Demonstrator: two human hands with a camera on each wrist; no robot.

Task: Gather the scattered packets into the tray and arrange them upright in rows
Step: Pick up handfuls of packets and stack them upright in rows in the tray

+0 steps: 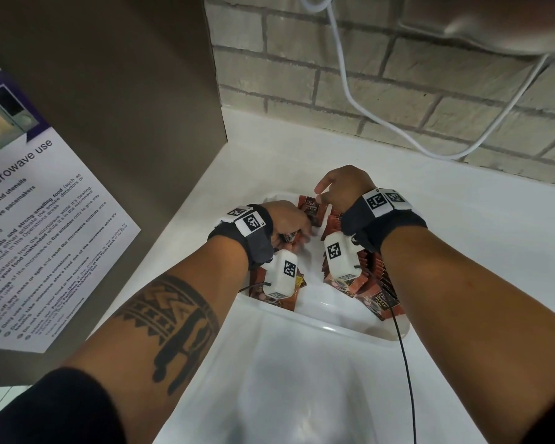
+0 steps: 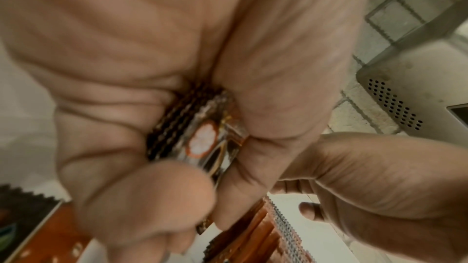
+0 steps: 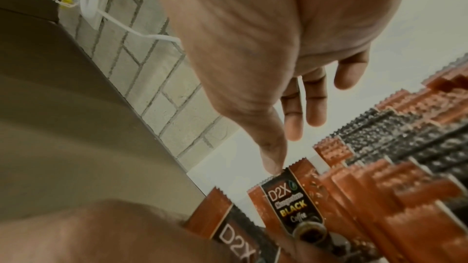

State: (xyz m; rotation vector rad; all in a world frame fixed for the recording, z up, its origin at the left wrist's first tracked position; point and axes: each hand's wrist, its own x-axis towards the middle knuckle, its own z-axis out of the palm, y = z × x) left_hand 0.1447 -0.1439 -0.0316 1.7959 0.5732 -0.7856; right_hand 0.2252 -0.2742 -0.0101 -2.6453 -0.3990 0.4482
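While the left hand (image 2: 177,67) grips a small stack of brown foil coffee packets (image 2: 200,133) w/ curled fingers over the white plastic tray (image 1: 333,328), the right hand (image 3: 266,47) hangs w/ fingers loosely extended, thumb tip touching the top edge of an upright D2X packet (image 3: 293,205). Just beside it, a row of packets (image 3: 405,167) stands upright along the tray's right side. White countertop (image 1: 478,225), brick wall (image 1: 414,75) behind.

Thumb tip (image 3: 272,164) on upright packet (image 3: 293,201)
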